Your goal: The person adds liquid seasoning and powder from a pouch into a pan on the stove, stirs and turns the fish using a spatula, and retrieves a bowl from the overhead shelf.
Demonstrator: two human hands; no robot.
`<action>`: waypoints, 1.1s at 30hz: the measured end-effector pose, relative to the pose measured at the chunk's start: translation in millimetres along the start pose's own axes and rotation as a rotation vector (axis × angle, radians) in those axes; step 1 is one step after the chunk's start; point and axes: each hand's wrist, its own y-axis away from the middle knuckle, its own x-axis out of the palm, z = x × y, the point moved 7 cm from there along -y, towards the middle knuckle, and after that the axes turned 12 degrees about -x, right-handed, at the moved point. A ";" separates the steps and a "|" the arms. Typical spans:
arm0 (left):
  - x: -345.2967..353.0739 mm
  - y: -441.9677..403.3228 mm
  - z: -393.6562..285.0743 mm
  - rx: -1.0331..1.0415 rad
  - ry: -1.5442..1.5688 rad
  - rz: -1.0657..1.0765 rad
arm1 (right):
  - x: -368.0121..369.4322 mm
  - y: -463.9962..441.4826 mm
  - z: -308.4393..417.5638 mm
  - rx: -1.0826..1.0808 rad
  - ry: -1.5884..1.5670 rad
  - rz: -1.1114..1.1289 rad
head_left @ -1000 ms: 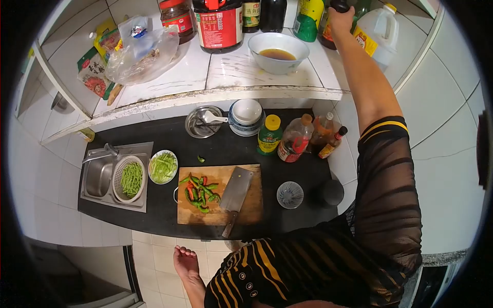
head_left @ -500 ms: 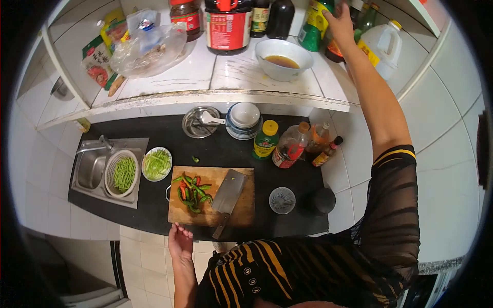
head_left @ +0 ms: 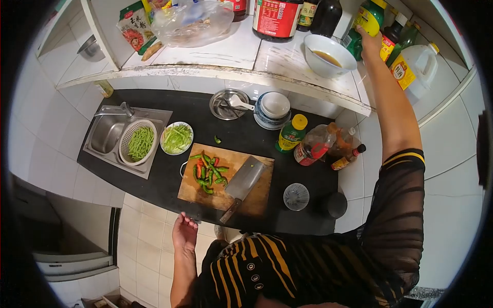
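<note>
My right hand (head_left: pixel 371 43) is raised to the shelf with its fingers closed around a green bottle (head_left: pixel 368 18) with a yellow label. My left hand (head_left: pixel 185 233), loosely curled and holding nothing visible, hangs by the counter's front edge. Near it lies a wooden cutting board (head_left: pixel 257 203), bearing green and red chili peppers (head_left: pixel 208 172) and a cleaver (head_left: pixel 245 178) whose handle points toward me. Beside the gripped bottle is a white bowl (head_left: pixel 318 51) of brown liquid. Dark sauce bottles (head_left: pixel 393 33) and a plastic jug (head_left: pixel 418 66) stand to its right.
A sink (head_left: pixel 102 136) holds a colander (head_left: pixel 123 149) of green beans. Nearby are a plate of shredded greens (head_left: pixel 177 137), a metal dish (head_left: pixel 226 95) with a white spoon, stacked bowls (head_left: pixel 275 105), sauce bottles (head_left: pixel 308 146) and a glass bowl (head_left: pixel 296 196). The shelf edge (head_left: pixel 215 74) overhangs the counter.
My right hand has gone from reaching among the shelf bottles to gripping the green one. The view has shifted, moving the shelf and counter rightward and up; my left hand stays low.
</note>
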 end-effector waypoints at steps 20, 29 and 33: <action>113.9 -9.9 -8.9 -0.457 -0.396 0.630 | -77.5 159.3 280.0 -0.031 -0.162 0.214; 91.3 -3.0 -24.3 -0.543 -0.443 0.719 | -78.0 175.3 322.7 -0.050 -0.027 0.153; 62.7 -6.0 -26.8 -0.567 -0.366 0.685 | -89.1 145.6 289.2 0.001 0.068 0.047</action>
